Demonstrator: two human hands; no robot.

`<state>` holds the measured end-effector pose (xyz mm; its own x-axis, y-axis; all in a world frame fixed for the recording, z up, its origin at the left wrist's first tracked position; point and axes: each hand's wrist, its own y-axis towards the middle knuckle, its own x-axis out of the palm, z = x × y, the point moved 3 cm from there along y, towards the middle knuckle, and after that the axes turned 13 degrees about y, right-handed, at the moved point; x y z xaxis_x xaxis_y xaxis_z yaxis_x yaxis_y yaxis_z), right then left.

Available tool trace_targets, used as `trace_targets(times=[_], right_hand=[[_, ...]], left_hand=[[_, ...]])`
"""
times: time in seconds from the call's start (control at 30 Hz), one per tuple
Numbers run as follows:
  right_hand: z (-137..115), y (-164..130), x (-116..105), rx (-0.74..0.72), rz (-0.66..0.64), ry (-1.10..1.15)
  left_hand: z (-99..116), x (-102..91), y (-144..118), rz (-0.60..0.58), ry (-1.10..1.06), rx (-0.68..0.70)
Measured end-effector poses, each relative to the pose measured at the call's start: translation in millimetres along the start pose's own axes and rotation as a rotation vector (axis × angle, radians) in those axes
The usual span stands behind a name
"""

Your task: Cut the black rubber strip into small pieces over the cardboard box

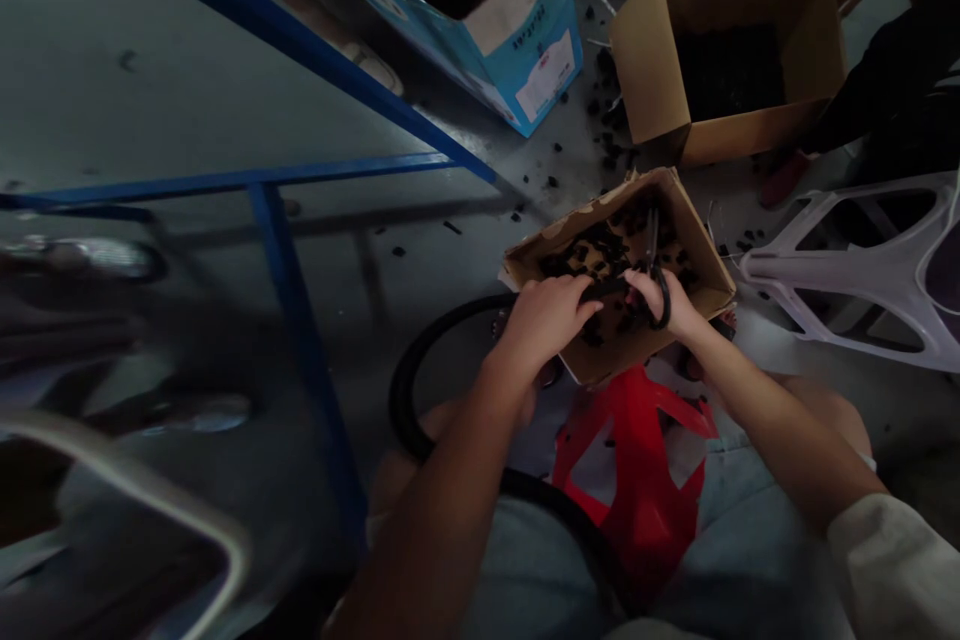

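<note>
My right hand [664, 305] has its grip closed on black scissors [654, 265] over the torn cardboard box [705, 260] on the red stool [637, 460], while my left hand [544, 320] grips a black tube [420, 360] so its cut pieces fall inside.

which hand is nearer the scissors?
Right. The right hand has its fingers through the handles of the scissors over the small box. The left hand grips the black tube beside them.
</note>
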<state>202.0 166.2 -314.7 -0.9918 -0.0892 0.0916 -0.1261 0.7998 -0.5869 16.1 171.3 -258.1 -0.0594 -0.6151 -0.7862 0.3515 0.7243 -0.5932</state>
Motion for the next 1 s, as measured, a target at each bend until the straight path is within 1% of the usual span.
trace_targets(times=[0.07, 0.13, 0.2, 0.3, 0.43, 0.67, 0.77, 0.9, 1.0], right_hand=[[-3.1, 5.0, -7.6, 0.006, 0.108, 0.054], [-3.5, 9.2, -13.0, 0.041, 0.162, 0.082], [-1.0, 11.6, -15.4, 0.09, 0.172, 0.056], [4.7, 11.5, -14.6, 0.137, 0.147, -0.018], [9.5, 8.9, -10.3, 0.165, 0.065, -0.091], [23.0, 5.6, -8.3, 0.188, -0.114, -0.264], [26.3, 2.5, -6.4, 0.191, -0.207, -0.313], [19.6, -4.3, 1.2, 0.205, -0.339, -0.371], [11.3, -8.7, 7.1, 0.203, -0.377, -0.331]], left_hand=[[-6.6, -1.6, 0.2, 0.015, 0.011, -0.068], [-9.8, -4.2, -0.1, 0.031, -0.001, -0.106], [-9.4, -6.7, -0.5, 0.042, -0.027, -0.113], [-8.2, -8.7, -1.7, 0.045, -0.024, -0.156], [-11.8, -11.0, -4.3, 0.103, 0.025, -0.279], [-25.7, -16.2, -9.7, 0.206, 0.01, -0.482], [-30.8, -17.3, -11.4, 0.237, -0.017, -0.514], [-34.6, -17.1, -11.5, 0.317, -0.029, -0.543], [-33.9, -14.9, -10.1, 0.373, -0.042, -0.54]])
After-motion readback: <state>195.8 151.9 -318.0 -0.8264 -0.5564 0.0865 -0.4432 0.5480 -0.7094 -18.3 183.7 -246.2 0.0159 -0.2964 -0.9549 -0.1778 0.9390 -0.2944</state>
